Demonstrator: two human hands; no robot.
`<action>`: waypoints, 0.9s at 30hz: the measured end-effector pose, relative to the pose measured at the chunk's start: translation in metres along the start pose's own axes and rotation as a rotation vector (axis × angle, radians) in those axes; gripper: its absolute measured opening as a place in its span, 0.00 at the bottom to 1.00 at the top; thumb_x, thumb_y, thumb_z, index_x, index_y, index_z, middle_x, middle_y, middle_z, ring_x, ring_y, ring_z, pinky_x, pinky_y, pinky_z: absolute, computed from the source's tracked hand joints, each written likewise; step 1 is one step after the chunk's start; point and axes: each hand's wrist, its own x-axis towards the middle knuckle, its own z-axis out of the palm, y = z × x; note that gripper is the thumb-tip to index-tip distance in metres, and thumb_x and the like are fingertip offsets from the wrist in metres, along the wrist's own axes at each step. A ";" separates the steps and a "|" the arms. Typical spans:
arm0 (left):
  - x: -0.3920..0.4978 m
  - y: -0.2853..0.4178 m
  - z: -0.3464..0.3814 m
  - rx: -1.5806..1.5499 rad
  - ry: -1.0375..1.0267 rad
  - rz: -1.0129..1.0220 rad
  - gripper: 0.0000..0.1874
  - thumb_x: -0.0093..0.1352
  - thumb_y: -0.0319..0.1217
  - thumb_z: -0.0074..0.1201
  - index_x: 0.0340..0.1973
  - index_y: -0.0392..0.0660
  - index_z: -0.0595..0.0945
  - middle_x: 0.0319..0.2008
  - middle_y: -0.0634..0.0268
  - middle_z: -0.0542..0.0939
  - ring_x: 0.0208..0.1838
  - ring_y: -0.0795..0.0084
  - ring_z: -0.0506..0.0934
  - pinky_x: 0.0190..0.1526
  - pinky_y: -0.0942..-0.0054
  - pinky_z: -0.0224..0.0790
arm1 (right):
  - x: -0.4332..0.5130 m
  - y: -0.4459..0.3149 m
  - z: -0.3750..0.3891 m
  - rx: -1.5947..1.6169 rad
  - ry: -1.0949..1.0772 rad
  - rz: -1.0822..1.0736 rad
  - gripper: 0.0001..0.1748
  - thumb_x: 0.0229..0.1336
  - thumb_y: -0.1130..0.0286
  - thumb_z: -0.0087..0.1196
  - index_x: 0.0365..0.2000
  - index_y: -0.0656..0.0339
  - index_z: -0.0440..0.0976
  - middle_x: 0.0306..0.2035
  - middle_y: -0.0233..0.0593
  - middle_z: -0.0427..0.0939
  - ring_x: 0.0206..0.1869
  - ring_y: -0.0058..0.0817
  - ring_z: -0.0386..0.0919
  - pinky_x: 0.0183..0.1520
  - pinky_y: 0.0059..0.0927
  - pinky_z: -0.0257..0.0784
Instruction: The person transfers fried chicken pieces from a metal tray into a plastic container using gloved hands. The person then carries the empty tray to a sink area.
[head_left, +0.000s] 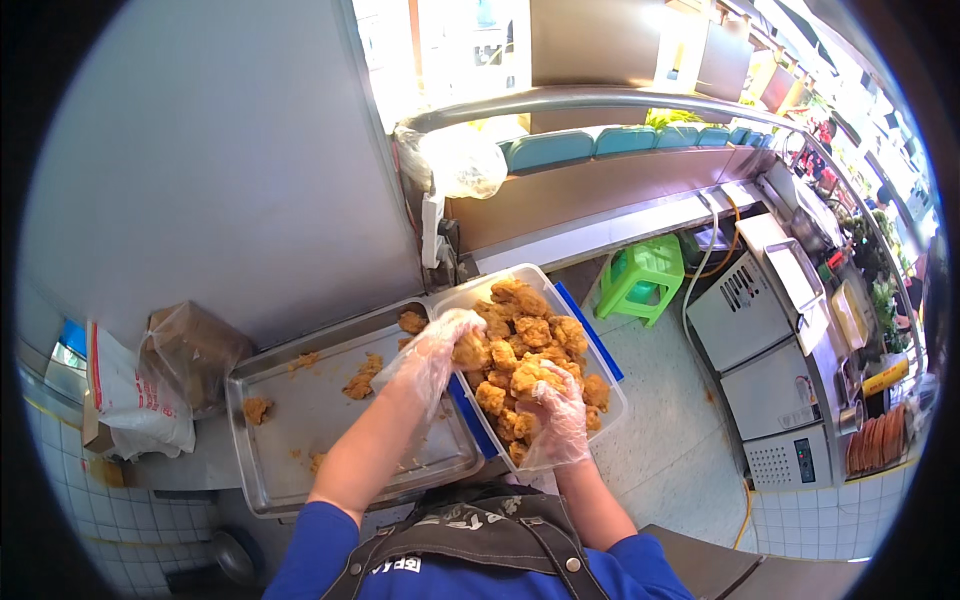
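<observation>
A clear plastic container (616, 409) with blue side clips is heaped with fried chicken pieces (532, 331). My left hand (450, 337), in a clear disposable glove, grips a large piece of fried chicken (472, 352) at the container's left side. My right hand (561, 416), gloved the same way, holds another fried piece (531, 377) over the lower part of the heap. A shallow metal tray (281, 465) lies to the left, partly under the container's edge or against it, with several scattered fried pieces (364, 376) and crumbs on it. My left forearm hides part of the tray.
A bagged cardboard box (191, 352) and a white plastic bag (142, 405) stand left of the tray. A green plastic stool (645, 277) is on the floor beyond the container. A power strip (433, 229) hangs by the wall. A refrigerated counter (772, 382) stands at right.
</observation>
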 end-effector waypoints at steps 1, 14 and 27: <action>0.008 0.005 0.002 0.103 0.058 0.073 0.18 0.73 0.46 0.54 0.48 0.46 0.82 0.42 0.63 0.82 0.48 0.68 0.79 0.50 0.62 0.74 | -0.001 -0.006 -0.001 0.000 0.024 -0.021 0.25 0.63 0.73 0.61 0.59 0.59 0.68 0.53 0.42 0.78 0.50 0.32 0.81 0.47 0.33 0.81; 0.030 -0.002 0.001 1.243 0.118 0.295 0.28 0.72 0.40 0.55 0.65 0.41 0.74 0.65 0.48 0.74 0.68 0.49 0.70 0.69 0.59 0.62 | -0.010 -0.026 -0.052 -0.400 0.125 -0.245 0.23 0.62 0.74 0.61 0.57 0.61 0.72 0.60 0.39 0.73 0.57 0.29 0.76 0.54 0.30 0.77; -0.019 -0.023 -0.022 1.032 0.369 0.628 0.28 0.71 0.36 0.58 0.65 0.41 0.73 0.63 0.48 0.74 0.67 0.48 0.70 0.70 0.56 0.60 | 0.170 -0.010 0.030 -1.343 -0.435 -1.128 0.20 0.50 0.79 0.61 0.46 0.60 0.75 0.46 0.52 0.79 0.54 0.53 0.75 0.58 0.47 0.70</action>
